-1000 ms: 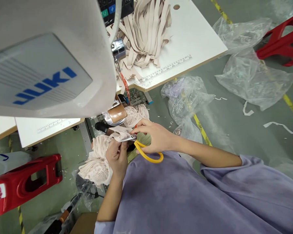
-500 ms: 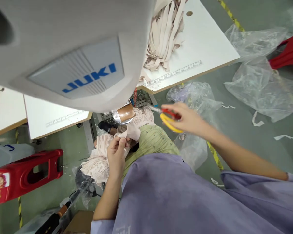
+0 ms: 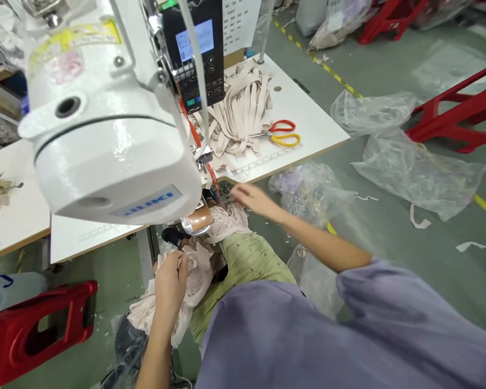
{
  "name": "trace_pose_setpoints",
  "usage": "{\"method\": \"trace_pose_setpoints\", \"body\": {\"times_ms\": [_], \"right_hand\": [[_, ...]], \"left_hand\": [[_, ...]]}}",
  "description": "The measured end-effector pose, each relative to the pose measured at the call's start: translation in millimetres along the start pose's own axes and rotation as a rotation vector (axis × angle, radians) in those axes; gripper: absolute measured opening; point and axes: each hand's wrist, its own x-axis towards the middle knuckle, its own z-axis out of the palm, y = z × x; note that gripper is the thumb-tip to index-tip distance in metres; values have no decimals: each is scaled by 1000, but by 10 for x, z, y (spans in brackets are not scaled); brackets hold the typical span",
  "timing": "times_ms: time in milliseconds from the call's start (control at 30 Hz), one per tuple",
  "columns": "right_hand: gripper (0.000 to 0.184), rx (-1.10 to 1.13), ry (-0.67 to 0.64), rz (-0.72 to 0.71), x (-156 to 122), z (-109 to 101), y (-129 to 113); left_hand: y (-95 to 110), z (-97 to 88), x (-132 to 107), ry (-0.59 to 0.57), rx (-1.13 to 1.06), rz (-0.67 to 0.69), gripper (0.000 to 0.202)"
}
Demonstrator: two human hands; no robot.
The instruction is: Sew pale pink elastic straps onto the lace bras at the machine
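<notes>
A pale pink lace garment hangs in gathered folds over my lap and beside my left leg. My left hand is closed on its fabric, with thumb and fingers pinched together. My right hand, slightly blurred, is beside the far part of the lace by the sewing arm; its fingers reach forward, apart, with nothing visible in them. Scissors with one red and one yellow handle lie on the white table, their blades against a heap of pale pink strips.
The white JUKI sewing machine head fills the upper left, with a control panel behind it. A white table extends right. Red stools stand at the sides. Clear plastic bags and scraps lie on the floor.
The scissors have left my right hand and now lie on the table. That hand has come back toward the lace. My left hand has moved left and down with the fabric. The view has shifted upward.
</notes>
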Motion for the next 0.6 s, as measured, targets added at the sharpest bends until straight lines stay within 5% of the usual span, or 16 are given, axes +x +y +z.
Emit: {"method": "trace_pose_setpoints", "body": {"times_ms": [100,200,267,367,600], "right_hand": [[29,275,-30,162,212,526,338],[32,424,106,234,563,553,593],[34,440,200,260,623,354,771],[26,382,307,284,358,-93,1064],[24,-5,405,108,-511,-997,1403]], "left_hand": [[123,22,52,68,-284,-42,26],[228,28,83,17,-726,-306,32],[260,12,74,-14,-958,-440,35],[273,-26,32,6,-1123,-511,39],[310,-40,-61,21,-1142,-473,36]]}}
